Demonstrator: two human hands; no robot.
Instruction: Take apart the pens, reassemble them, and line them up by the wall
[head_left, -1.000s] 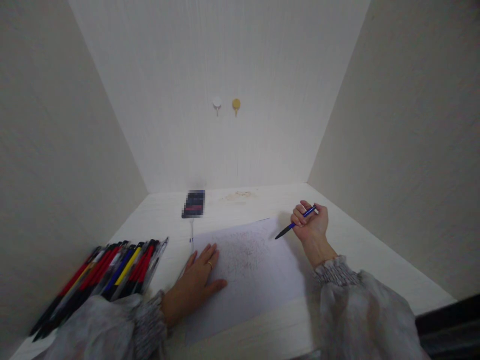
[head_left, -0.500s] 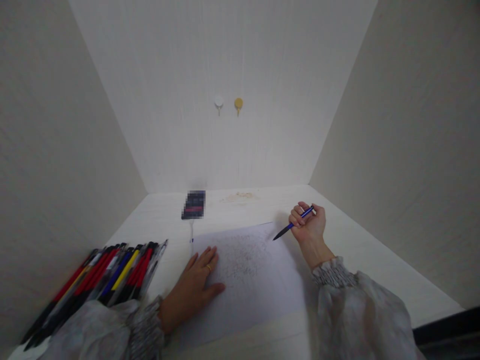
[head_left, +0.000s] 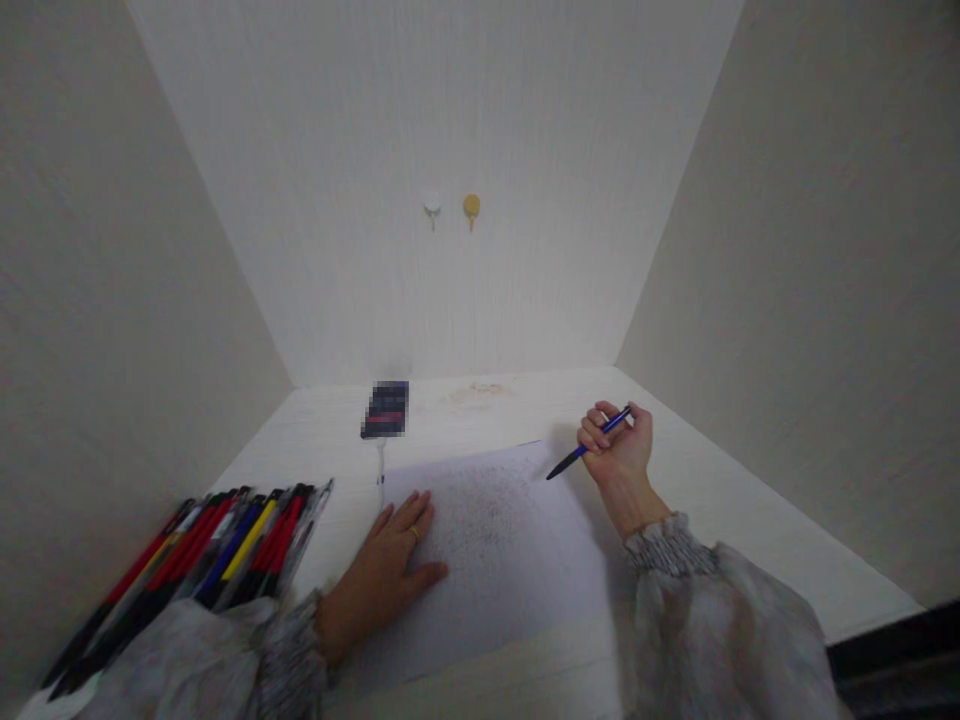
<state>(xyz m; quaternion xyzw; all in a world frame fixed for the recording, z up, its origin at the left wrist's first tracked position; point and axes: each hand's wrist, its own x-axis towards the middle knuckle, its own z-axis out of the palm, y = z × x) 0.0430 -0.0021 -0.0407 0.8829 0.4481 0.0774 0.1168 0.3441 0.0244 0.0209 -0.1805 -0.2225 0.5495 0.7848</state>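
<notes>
A sheet of white paper [head_left: 525, 590] lies on the white desk, its middle covered with faint grey scribbles. My left hand [head_left: 386, 575] rests flat on the sheet's left side, fingers spread, a ring on one finger. Above the paper's upper right corner, my right hand [head_left: 619, 450] is closed around a blue pen [head_left: 589, 443] with a dark grip. The pen slants down to the left, and its thumb-side end is at the top. Whether the tip touches the paper I cannot tell; it looks raised.
A row of several pens [head_left: 240, 545] in red, blue, yellow and black lies at the left. A blurred-out phone [head_left: 386, 410] with a white cable [head_left: 381, 460] is behind the paper. Two hooks, white [head_left: 433, 204] and yellow [head_left: 471, 205], are on the back wall; side walls flank the desk.
The view has shifted very slightly. Both hands keep their places, and the pen in my right hand has tilted barely, if at all.
</notes>
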